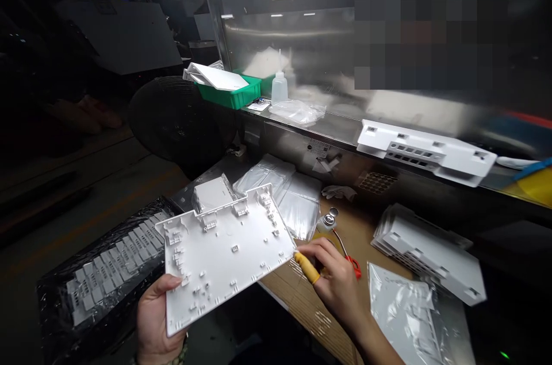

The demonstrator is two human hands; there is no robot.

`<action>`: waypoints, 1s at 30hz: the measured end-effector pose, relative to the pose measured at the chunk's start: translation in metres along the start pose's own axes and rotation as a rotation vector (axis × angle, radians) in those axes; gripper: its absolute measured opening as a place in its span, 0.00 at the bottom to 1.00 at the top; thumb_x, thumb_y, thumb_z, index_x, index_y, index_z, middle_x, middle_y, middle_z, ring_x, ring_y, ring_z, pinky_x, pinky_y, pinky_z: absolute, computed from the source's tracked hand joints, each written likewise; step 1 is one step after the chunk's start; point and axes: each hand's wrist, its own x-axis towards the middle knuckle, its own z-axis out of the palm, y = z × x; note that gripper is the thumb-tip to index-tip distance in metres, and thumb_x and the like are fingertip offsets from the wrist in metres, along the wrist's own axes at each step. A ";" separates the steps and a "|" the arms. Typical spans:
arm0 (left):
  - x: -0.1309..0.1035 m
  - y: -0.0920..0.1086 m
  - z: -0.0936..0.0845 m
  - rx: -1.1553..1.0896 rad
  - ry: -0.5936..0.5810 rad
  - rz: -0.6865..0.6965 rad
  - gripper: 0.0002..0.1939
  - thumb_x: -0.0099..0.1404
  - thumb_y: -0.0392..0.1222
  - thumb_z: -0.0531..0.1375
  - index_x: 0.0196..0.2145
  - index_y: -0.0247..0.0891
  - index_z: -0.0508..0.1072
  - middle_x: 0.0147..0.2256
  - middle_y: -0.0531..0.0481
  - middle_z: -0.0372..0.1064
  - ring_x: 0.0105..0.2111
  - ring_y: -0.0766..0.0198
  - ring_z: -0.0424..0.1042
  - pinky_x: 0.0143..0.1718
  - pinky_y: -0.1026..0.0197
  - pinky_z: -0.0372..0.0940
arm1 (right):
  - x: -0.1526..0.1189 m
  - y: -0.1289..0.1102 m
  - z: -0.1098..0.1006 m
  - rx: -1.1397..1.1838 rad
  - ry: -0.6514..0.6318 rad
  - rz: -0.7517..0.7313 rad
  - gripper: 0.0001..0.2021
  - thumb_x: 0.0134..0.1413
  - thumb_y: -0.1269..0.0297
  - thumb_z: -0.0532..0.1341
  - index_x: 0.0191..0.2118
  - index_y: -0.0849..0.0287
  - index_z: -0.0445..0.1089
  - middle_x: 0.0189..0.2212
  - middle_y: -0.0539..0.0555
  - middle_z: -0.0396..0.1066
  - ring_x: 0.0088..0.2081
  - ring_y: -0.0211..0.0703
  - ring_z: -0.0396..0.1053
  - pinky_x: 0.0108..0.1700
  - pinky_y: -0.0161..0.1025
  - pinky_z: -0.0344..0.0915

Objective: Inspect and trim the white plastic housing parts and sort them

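Workbench point(297, 300), wht panel point(224, 264) in L hand point(156, 319), R hand point(334, 273) at edge

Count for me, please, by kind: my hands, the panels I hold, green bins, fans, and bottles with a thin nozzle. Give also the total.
Hands: 2 (left hand, right hand)
Held panel: 1
Green bin: 1
Fan: 1
Nozzle bottle: 1
Total: 6

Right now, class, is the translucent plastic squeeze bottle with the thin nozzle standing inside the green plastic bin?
No, the bottle stands on the metal ledge, beside the green bin.
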 end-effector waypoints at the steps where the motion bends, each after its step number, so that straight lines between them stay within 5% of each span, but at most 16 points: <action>1: -0.003 0.001 -0.005 0.008 -0.009 0.004 0.43 0.59 0.30 0.49 0.71 0.51 0.49 0.62 0.54 0.65 0.68 0.51 0.48 0.69 0.38 0.36 | 0.000 0.007 0.000 -0.013 -0.005 0.000 0.07 0.65 0.67 0.59 0.43 0.55 0.76 0.36 0.53 0.74 0.30 0.38 0.70 0.32 0.34 0.64; 6: -0.019 0.001 -0.023 0.038 0.095 0.021 0.47 0.56 0.28 0.51 0.71 0.52 0.49 0.64 0.55 0.61 0.68 0.47 0.49 0.68 0.36 0.39 | 0.015 0.026 -0.004 0.028 0.122 0.078 0.06 0.63 0.66 0.62 0.40 0.55 0.77 0.35 0.52 0.74 0.32 0.39 0.70 0.32 0.35 0.64; 10: -0.036 0.001 -0.034 0.077 0.367 0.024 0.48 0.55 0.28 0.54 0.71 0.54 0.50 0.60 0.55 0.69 0.66 0.44 0.54 0.67 0.33 0.46 | 0.044 0.004 -0.001 0.180 0.277 0.063 0.05 0.63 0.66 0.63 0.42 0.54 0.77 0.37 0.52 0.73 0.35 0.39 0.69 0.34 0.35 0.64; 15: -0.050 -0.001 -0.037 0.243 0.710 0.093 0.53 0.51 0.22 0.54 0.71 0.57 0.49 0.55 0.57 0.74 0.63 0.42 0.62 0.64 0.31 0.55 | 0.060 -0.011 0.012 0.181 0.257 0.017 0.06 0.63 0.68 0.62 0.42 0.54 0.77 0.37 0.52 0.72 0.35 0.38 0.68 0.34 0.35 0.64; 20: -0.050 -0.006 -0.033 0.217 0.595 0.095 0.56 0.48 0.22 0.57 0.70 0.59 0.51 0.57 0.55 0.74 0.62 0.42 0.64 0.65 0.34 0.56 | 0.048 0.004 0.024 0.166 0.263 0.041 0.08 0.63 0.69 0.61 0.44 0.54 0.76 0.39 0.53 0.73 0.38 0.41 0.70 0.35 0.36 0.65; 25: -0.041 -0.018 -0.009 0.164 0.600 0.078 0.52 0.48 0.25 0.59 0.67 0.65 0.56 0.61 0.58 0.70 0.66 0.48 0.61 0.69 0.41 0.51 | 0.040 0.026 0.040 0.057 0.227 0.152 0.09 0.58 0.70 0.59 0.40 0.55 0.77 0.36 0.53 0.72 0.33 0.41 0.68 0.34 0.38 0.65; 30: -0.033 -0.033 0.017 0.420 0.583 0.069 0.45 0.51 0.22 0.58 0.61 0.62 0.64 0.69 0.64 0.56 0.70 0.53 0.49 0.71 0.51 0.43 | 0.029 -0.022 0.060 0.293 0.170 0.113 0.11 0.59 0.71 0.59 0.44 0.55 0.75 0.37 0.53 0.71 0.34 0.41 0.70 0.33 0.37 0.69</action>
